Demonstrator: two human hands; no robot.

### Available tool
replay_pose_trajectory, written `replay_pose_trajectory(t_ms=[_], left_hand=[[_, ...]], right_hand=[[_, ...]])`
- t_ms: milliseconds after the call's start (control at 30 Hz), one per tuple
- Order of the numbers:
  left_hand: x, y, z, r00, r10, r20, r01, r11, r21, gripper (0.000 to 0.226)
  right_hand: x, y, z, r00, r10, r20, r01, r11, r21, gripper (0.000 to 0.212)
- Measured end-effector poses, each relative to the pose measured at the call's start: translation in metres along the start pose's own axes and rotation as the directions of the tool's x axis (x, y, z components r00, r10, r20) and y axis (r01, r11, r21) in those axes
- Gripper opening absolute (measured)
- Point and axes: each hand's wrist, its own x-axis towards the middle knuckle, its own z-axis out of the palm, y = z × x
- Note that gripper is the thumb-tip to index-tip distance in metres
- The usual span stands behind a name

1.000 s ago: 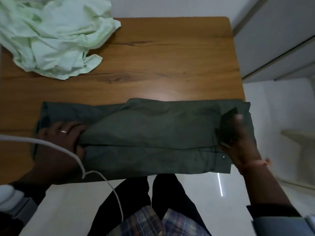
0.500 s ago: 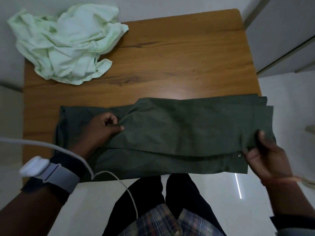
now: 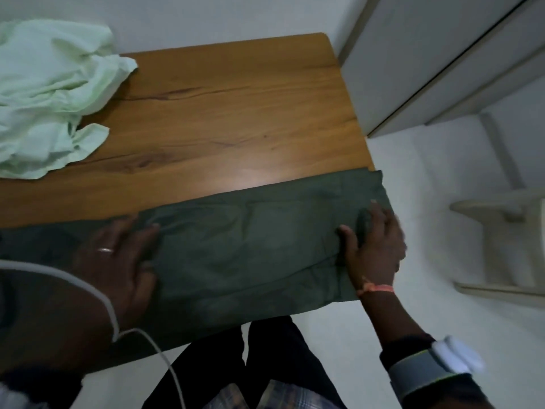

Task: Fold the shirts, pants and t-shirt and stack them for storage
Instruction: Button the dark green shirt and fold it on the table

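A dark green garment [image 3: 250,249], folded into a long band, is lying across the near edge of the wooden worktop [image 3: 236,113], with its right end hanging just past the worktop's right corner. The left hand [image 3: 121,255] is pressing flat on the garment's left part, fingers straight and spread, a ring [image 3: 105,250] showing on one finger; it is grasping nothing. The right hand [image 3: 374,243] is resting on the garment's right end with the fingers extended and the thumb spread toward the middle of the cloth; a small dark fold of fabric is sitting under the fingers, and whether it is being pinched cannot be told. An orange thread band [image 3: 376,287] is circling the right wrist, and a grey strap with a white device [image 3: 436,367] is sitting further up that forearm. A white cable [image 3: 112,308] is running over the left forearm. A crumpled pale green garment [image 3: 50,95] is lying well apart from the dark green one, at the worktop's far left corner.
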Motion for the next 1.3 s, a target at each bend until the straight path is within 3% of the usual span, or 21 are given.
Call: replay_pose_trajectory(t_ms=[100, 167, 500, 667, 733, 833, 933, 1000, 1067, 1133, 1200, 1233, 1300], left_hand=[[0.002, 0.017, 0.038, 0.994, 0.003, 0.109, -0.02, 0.988, 0.155, 0.077], [0.002, -0.001, 0.056, 0.99, -0.083, 0.115, 0.06, 0.98, 0.191, 0.084], [0.071, -0.057, 0.042, 0.968, -0.226, -0.112, 0.235, 0.969, 0.074, 0.08], [0.08, -0.062, 0.042, 0.975, -0.198, -0.098, 0.205, 0.976, 0.067, 0.079], [0.077, -0.062, 0.041, 0.967, -0.237, -0.091, 0.242, 0.969, 0.047, 0.077], [0.092, -0.025, 0.023, 0.955, -0.216, -0.203, 0.221, 0.975, -0.001, 0.069], [0.129, 0.046, 0.005, 0.964, 0.053, -0.26, -0.081, 0.992, -0.099, 0.049], [0.16, 0.107, 0.008, 0.96, 0.202, -0.191, -0.254, 0.917, -0.308, 0.04], [0.187, 0.158, 0.022, 0.95, 0.295, -0.104, -0.307, 0.82, -0.482, 0.031], [0.205, 0.201, 0.045, 0.976, 0.218, 0.02, -0.154, 0.747, -0.646, 0.027], [0.216, 0.228, 0.054, 0.99, 0.04, 0.135, 0.073, 0.673, -0.736, 0.029], [0.217, 0.234, 0.056, 0.988, -0.041, 0.151, 0.145, 0.605, -0.783, 0.031], [0.213, 0.241, 0.047, 0.96, -0.166, 0.225, 0.271, 0.358, -0.894, 0.037]], right_hand=[[-0.012, -0.01, 0.022, 0.962, -0.098, 0.254, 0.154, 0.965, -0.213, 0.076], [-0.012, -0.023, 0.04, 0.931, -0.178, 0.319, 0.261, 0.936, -0.237, 0.076], [0.094, -0.107, 0.086, 0.886, -0.365, 0.287, 0.422, 0.89, -0.17, 0.081], [0.129, -0.082, 0.078, 0.86, -0.417, 0.295, 0.465, 0.877, -0.118, 0.075], [0.139, -0.06, 0.068, 0.902, -0.342, 0.262, 0.383, 0.916, -0.121, 0.073], [0.138, -0.036, 0.039, 0.993, -0.06, 0.102, 0.074, 0.988, -0.139, 0.083], [0.118, -0.045, 0.025, 0.969, 0.19, 0.156, -0.16, 0.969, -0.188, 0.107], [0.114, -0.054, 0.023, 0.929, 0.284, 0.238, -0.253, 0.955, -0.152, 0.109], [0.124, -0.059, 0.02, 0.873, 0.342, 0.348, -0.364, 0.931, -0.002, 0.095], [0.139, -0.065, 0.011, 0.838, 0.291, 0.462, -0.412, 0.892, 0.186, 0.069], [0.149, -0.069, 0.007, 0.834, 0.135, 0.535, -0.383, 0.84, 0.385, 0.039], [0.148, -0.076, 0.003, 0.844, 0.028, 0.536, -0.325, 0.821, 0.469, 0.038], [0.144, -0.088, -0.005, 0.861, -0.183, 0.475, -0.136, 0.817, 0.561, 0.051]])
